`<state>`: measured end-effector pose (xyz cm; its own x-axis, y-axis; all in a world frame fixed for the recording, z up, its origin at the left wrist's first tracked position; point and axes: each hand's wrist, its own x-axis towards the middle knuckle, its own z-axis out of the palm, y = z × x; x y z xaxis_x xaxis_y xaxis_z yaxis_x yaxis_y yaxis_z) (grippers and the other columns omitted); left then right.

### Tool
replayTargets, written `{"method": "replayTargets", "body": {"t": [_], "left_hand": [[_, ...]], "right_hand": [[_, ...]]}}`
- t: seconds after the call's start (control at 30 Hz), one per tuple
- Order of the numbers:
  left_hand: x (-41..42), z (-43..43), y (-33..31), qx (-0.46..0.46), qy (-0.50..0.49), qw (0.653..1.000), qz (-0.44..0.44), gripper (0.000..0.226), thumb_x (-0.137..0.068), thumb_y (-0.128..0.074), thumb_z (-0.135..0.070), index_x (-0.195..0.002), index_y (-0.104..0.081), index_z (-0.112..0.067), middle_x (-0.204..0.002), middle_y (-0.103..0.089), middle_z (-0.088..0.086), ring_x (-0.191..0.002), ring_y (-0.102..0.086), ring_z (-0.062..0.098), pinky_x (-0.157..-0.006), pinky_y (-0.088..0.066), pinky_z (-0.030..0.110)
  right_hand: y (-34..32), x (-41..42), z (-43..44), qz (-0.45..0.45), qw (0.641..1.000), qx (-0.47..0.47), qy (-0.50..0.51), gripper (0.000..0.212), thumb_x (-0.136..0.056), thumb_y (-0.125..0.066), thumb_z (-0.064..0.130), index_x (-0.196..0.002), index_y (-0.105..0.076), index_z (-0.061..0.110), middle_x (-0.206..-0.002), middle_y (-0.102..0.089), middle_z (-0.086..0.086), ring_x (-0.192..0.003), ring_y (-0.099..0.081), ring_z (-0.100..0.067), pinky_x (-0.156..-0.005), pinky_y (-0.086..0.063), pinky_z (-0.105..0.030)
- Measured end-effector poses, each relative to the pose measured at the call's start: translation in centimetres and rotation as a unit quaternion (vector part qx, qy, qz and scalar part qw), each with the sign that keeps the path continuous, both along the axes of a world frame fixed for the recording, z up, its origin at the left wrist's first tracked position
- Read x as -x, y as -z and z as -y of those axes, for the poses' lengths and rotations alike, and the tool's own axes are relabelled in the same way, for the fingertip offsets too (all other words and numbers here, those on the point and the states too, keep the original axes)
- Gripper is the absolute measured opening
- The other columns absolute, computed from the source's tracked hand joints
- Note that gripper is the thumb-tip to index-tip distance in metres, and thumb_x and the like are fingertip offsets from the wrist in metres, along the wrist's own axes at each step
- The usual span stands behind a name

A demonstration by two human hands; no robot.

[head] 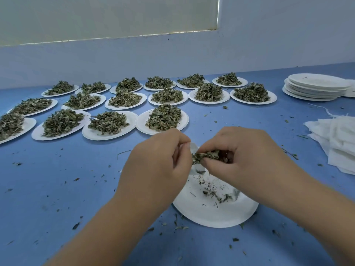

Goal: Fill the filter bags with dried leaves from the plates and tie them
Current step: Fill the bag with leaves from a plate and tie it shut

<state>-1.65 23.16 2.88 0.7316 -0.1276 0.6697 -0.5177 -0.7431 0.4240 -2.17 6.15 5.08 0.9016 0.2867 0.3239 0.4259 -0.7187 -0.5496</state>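
Your right hand (240,156) pinches a clump of dried leaves (206,156), just beside your left hand (157,162).
The left hand grips the edge of a white filter bag (193,147); a plate (211,214) lies below both hands.

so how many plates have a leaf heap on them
16 heaped plates: six in the back row, six in the middle, four in front; the leftmost is cut by the frame, so more may be hidden.
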Motion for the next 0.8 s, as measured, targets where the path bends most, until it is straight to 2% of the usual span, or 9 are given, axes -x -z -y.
{"method": "replayTargets", "body": {"t": [0.17, 0.43, 0.5, 0.6, 0.8], "left_hand": [[0.1, 0.2, -0.1, 0.000, 0.000, 1.000, -0.015, 0.014, -0.085, -0.054, -0.028, -0.078, -0.064, -0.022, -0.056, -0.049, -0.006, -0.058, -0.046, 0.013, -0.052, -0.037, 0.030], [0.1, 0.1, -0.2, -0.006, -0.014, 1.000, -0.016, 0.013, -0.085, -0.053, -0.027, -0.080, -0.064, -0.022, -0.057, -0.050, -0.006, -0.060, -0.045, 0.013, -0.053, -0.036, 0.030], [0.2, 0.2, -0.2, -0.003, -0.013, 1.000, -0.021, 0.013, -0.085, -0.053, -0.028, -0.080, -0.064, -0.023, -0.056, -0.049, -0.008, -0.060, -0.045, 0.012, -0.052, -0.039, 0.030], [0.3, 0.4, -0.2, 0.004, -0.008, 1.000, -0.023, 0.013, -0.084, -0.054, -0.028, -0.079, -0.064, -0.023, -0.055, -0.049, -0.008, -0.059, -0.046, 0.012, -0.050, -0.039, 0.028], [0.4, 0.7, -0.1, 0.012, 0.018, 0.999, -0.039, 0.013, -0.083, -0.054, -0.025, -0.079, -0.066, -0.022, -0.055, -0.049, -0.007, -0.056, -0.044, 0.008, -0.051, -0.034, 0.021]], "right_hand": [[0.6, 0.4, -0.5, 0.039, 0.999, 0.016, 0.006, 0.015, -0.080, -0.065, 0.029, -0.089, -0.073, 0.038, -0.078, -0.059, 0.014, -0.076, -0.054, -0.002, -0.063, -0.042, -0.017], [0.1, 0.7, -0.3, 0.045, 0.998, 0.025, 0.023, 0.017, -0.079, -0.064, 0.031, -0.091, -0.074, 0.036, -0.081, -0.058, 0.016, -0.076, -0.053, -0.001, -0.063, -0.037, -0.010], [0.1, 0.9, -0.6, 0.052, 0.997, 0.041, 0.025, 0.015, -0.079, -0.064, 0.028, -0.089, -0.075, 0.033, -0.081, -0.058, 0.014, -0.074, -0.054, -0.004, -0.063, -0.041, -0.016], [0.2, 1.3, -1.3, 0.058, 0.993, 0.095, 0.032, 0.012, -0.082, -0.060, 0.028, -0.085, -0.072, 0.027, -0.083, -0.056, 0.009, -0.074, -0.055, -0.012, -0.065, -0.047, -0.033], [0.0, 1.0, -1.6, 0.049, 0.990, 0.127, 0.042, 0.017, -0.088, -0.051, 0.032, -0.095, -0.066, 0.028, -0.087, -0.052, 0.009, -0.082, -0.052, -0.011, -0.072, -0.044, -0.030]]}}
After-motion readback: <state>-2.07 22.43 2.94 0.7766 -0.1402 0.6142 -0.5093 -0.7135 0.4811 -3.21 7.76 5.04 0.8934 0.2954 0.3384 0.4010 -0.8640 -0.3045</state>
